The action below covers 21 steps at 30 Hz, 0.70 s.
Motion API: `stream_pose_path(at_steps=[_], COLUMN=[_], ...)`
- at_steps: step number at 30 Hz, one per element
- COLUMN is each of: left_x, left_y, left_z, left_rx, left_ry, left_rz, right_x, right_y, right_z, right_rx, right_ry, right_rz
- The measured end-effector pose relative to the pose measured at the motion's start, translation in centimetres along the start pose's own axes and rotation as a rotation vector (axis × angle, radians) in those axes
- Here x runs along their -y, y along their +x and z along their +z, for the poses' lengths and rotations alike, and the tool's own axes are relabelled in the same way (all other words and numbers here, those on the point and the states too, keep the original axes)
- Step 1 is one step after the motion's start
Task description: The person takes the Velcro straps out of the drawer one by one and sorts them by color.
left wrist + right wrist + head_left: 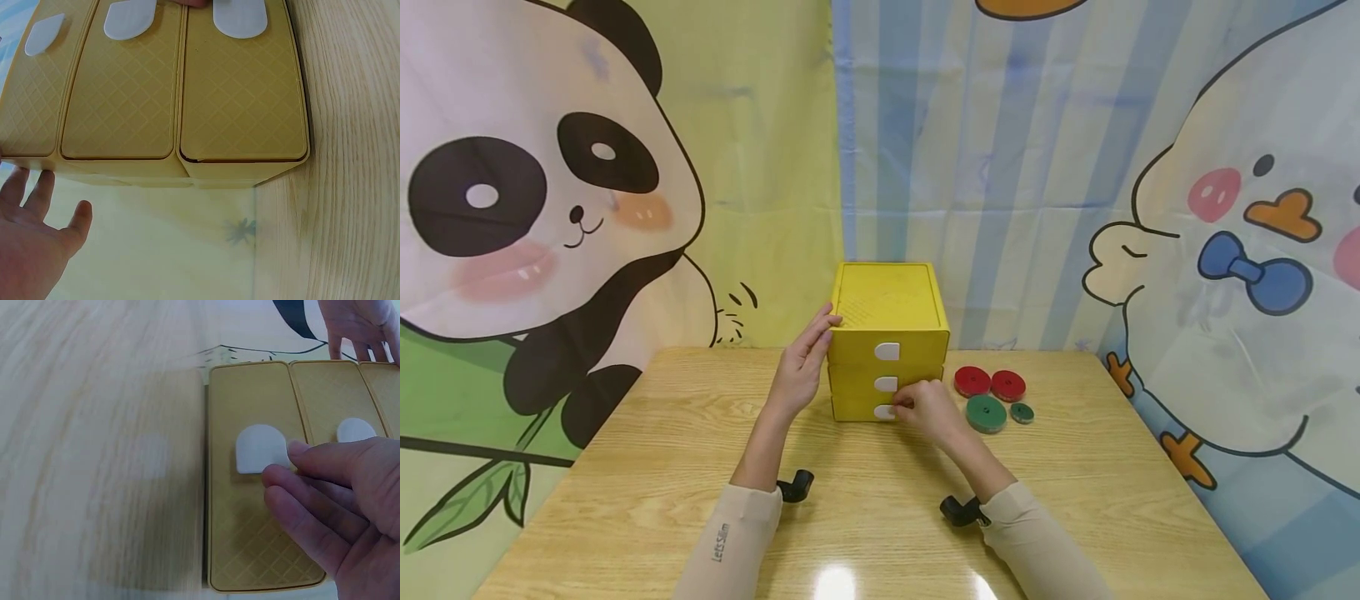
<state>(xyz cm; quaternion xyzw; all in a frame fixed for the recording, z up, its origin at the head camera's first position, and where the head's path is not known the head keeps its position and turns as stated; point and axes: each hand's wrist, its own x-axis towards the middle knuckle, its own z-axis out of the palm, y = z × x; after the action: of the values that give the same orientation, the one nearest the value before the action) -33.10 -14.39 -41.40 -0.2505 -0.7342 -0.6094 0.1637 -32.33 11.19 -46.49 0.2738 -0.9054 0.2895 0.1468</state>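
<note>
A yellow drawer cabinet (889,350) with three stacked drawers stands on the table, each drawer front bearing a white tab handle. My left hand (801,371) lies against the cabinet's upper left side, its fingers extended and spread. At the bottom drawer (250,519), my right hand (928,408) has its thumb and bent fingers at the edge of the white handle (259,449), pinching it. All three drawers sit flush in the cabinet. In the left wrist view, the bottom handle (240,17) is cut off by the top edge.
Right of the cabinet lie two red discs (972,381), a larger green disc (986,413) and a small green disc (1022,412). The wooden table (647,500) backs onto a cartoon-printed curtain (760,167). A black wrist mount (961,511) juts from the right sleeve.
</note>
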Motion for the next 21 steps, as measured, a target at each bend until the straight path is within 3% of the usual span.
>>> stream_pose_path(at_steps=[10, 21], left_x=[-0.5, 0.0], left_y=[0.0, 0.0], left_z=[0.2, 0.0], left_rx=[0.001, 0.002], left_ry=[-0.006, 0.002], left_rz=[-0.017, 0.015], right_x=[-0.4, -0.3], right_y=[-0.2, -0.3], right_z=[0.8, 1.5], right_rx=[-0.002, -0.042], right_ry=[0.010, -0.040], right_rz=[-0.015, -0.041])
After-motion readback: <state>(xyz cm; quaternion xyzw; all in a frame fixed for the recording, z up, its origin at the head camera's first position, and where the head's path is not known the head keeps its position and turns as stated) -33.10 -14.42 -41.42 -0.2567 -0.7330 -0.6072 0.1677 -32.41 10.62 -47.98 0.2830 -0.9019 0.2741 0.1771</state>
